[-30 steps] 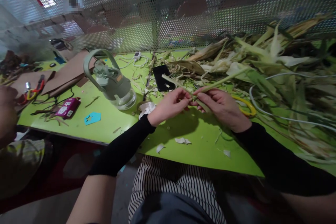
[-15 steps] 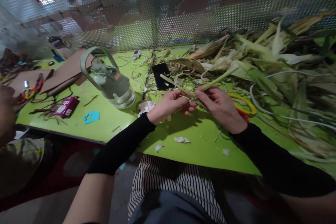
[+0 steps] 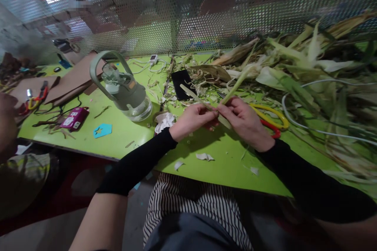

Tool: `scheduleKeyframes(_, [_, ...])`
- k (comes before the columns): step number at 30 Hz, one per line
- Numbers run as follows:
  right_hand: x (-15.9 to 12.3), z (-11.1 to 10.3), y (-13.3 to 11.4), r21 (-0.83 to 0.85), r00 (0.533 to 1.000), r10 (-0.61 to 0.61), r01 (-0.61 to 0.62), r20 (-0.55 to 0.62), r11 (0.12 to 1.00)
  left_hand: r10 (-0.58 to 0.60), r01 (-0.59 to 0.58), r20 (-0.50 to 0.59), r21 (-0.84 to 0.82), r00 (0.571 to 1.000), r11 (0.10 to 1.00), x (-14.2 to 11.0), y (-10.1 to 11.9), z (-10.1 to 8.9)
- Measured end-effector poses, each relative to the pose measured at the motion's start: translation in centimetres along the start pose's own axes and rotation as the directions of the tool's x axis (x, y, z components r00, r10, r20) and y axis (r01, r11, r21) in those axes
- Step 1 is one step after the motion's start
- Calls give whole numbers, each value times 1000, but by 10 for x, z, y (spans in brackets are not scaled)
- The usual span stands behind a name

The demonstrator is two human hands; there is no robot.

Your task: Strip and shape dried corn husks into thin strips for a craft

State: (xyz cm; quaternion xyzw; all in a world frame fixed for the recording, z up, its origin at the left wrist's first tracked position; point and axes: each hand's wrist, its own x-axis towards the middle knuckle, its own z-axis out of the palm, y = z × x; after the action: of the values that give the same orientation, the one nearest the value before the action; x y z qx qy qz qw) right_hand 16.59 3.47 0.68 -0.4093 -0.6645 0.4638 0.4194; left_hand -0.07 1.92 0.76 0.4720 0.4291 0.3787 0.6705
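Note:
Over the green table, my left hand [image 3: 196, 119] and my right hand [image 3: 246, 121] meet, both closed on folded corn husk strips [image 3: 237, 85]. One pale strip end [image 3: 190, 92] points up and left past my left fingers, toward a black phone [image 3: 180, 82]. The other slants up and right from my right thumb and finger. A short end shows below, between the hands. Just behind my right hand lie scissors with yellow and red handles [image 3: 275, 117]. The crossing of the strips is partly hidden by my fingertips.
A heap of corn husks [image 3: 306, 59] covers the right side, with a white cable [image 3: 318, 128] across it. Left stand a green-lidded bottle [image 3: 129, 94], a purple box [image 3: 74, 118] and a blue tag [image 3: 102, 130]. Another person's hand [image 3: 7, 121] is at far left.
My hands have drawn closer together at the crossing of the strips. The right strip now stands more steeply, and my left fingers have closed in toward my right thumb.

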Motion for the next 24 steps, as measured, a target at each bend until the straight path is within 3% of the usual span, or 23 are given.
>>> scheduleKeyframes(9, [0,-4,7,-191,988,-60,33,-139,981,-20,12,-51,-150,999,989,1,1,4])
scheduleKeyframes(16, [4,-5,11,-201,995,-6,-14,-95,979,-73,65,-28,-230,997,971,-4,4,8])
scheduleKeyframes(18, [6,-8,8,-258,985,-63,20,-162,966,-53,41,-41,-267,998,963,-5,4,7])
scheduleKeyframes(21, [3,-12,-2,-416,921,-262,126,-287,901,27,-52,-84,-307,996,950,-5,4,5])
scheduleKeyframes(22, [1,-11,-5,-459,920,-294,150,-260,876,54,-82,-100,-304,993,949,-5,4,5])
scheduleKeyframes(24, [-3,-7,-9,-492,961,-256,175,-103,853,90,-120,-124,-258,988,959,-6,5,6])
